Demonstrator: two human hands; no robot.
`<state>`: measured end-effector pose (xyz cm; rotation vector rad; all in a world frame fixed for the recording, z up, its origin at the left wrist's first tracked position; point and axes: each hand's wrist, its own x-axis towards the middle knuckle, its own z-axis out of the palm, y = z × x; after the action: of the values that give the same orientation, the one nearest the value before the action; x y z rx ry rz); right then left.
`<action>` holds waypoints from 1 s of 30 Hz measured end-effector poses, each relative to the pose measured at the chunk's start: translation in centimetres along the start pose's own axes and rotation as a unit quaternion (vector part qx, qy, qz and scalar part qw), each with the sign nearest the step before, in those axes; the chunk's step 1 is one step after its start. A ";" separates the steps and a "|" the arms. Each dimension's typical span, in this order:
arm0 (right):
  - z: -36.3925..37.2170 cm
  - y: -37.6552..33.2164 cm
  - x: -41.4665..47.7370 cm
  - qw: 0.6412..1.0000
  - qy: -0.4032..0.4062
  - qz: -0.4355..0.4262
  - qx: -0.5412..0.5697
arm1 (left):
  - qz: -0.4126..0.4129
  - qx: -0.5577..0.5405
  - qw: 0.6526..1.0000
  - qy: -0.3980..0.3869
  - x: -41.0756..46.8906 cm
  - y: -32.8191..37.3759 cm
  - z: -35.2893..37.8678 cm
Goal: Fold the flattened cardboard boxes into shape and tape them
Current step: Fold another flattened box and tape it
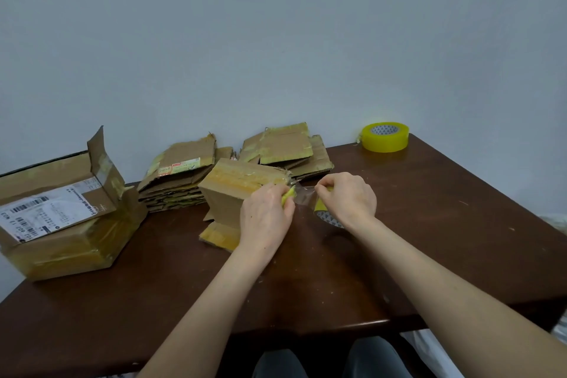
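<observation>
I see the left hand point(265, 215) pinching a small yellow thing point(288, 195) against the folded box point(236, 193), mid-table point(429, 224). The right hand's point(346, 196) fingers curl round the tape roll point(325, 215), with a clear strip point(304, 193) stretched between.

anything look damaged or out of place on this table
The large box at the left looks battered: one flap sticks up, yellowed tape covers it, and it seems to jut past the edge of the table. The flattened stacks at the back have ragged, torn edges. Nothing is spilled.
</observation>
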<state>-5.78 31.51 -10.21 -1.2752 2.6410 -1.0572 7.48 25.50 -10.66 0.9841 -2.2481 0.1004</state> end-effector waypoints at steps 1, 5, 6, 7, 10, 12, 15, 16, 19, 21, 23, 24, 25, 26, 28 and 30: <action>0.0 0.0 0.0 1.000 0.002 -0.001 -0.003 | 0.001 0.000 1.000 0.001 0.1 0.0 0.0; 0.2 -0.1 0.0 1.000 0.009 -0.006 -0.008 | 0.004 0.017 1.000 -0.005 0.1 -0.2 0.0; 0.3 -0.2 0.0 1.000 0.009 -0.007 -0.009 | 0.006 0.022 1.000 -0.006 0.2 -0.2 0.0; 0.4 -0.2 0.0 1.000 0.009 -0.008 -0.008 | 0.009 0.026 1.000 -0.008 0.3 -0.2 0.1; 0.5 -0.4 -0.3 1.000 0.014 -0.004 0.002 | 0.008 0.063 0.998 -0.026 0.6 -0.4 0.6; 0.1 -0.3 0.0 0.999 0.033 0.005 0.005 | 0.006 0.102 0.994 -0.049 0.6 -1.1 0.9; -1.2 0.6 0.8 0.998 0.050 0.012 0.021 | 0.006 0.089 0.995 -0.048 0.6 -2.3 1.4; -1.5 1.0 1.0 0.998 0.048 0.011 0.034 | 0.009 0.081 0.996 -0.042 0.5 -2.5 1.4; -1.8 1.9 1.3 0.994 0.052 0.017 0.099 | 0.059 0.102 0.993 0.002 0.2 -2.1 1.0; -2.0 2.4 1.6 0.986 0.061 0.035 0.152 | 0.106 0.122 0.986 0.045 -0.5 -1.3 0.9; -2.4 2.7 1.9 0.978 0.071 0.047 0.188 | 0.130 0.109 0.985 0.026 -1.1 -0.5 1.2; -2.6 2.9 2.0 0.977 0.076 0.048 0.195 | 0.118 0.095 0.988 -0.017 -1.4 0.0 1.6; -2.7 3.0 2.1 0.976 0.081 0.048 0.199 | 0.099 0.085 0.989 -0.064 -1.6 0.2 2.2; -2.9 3.2 2.2 0.974 0.085 0.049 0.203 | 0.083 0.082 0.988 -0.101 -1.9 0.4 2.8; -3.2 3.8 2.4 0.972 0.093 0.052 0.210 | 0.073 0.094 0.981 -0.151 -2.3 0.6 4.1; -3.7 4.5 2.7 0.970 0.102 0.056 0.214 | 0.079 0.101 0.979 -0.160 -2.0 1.3 4.7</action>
<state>-11.73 33.68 -9.32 -0.9622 2.3816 -1.6963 5.06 26.18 -15.27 0.9806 -2.6529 0.2609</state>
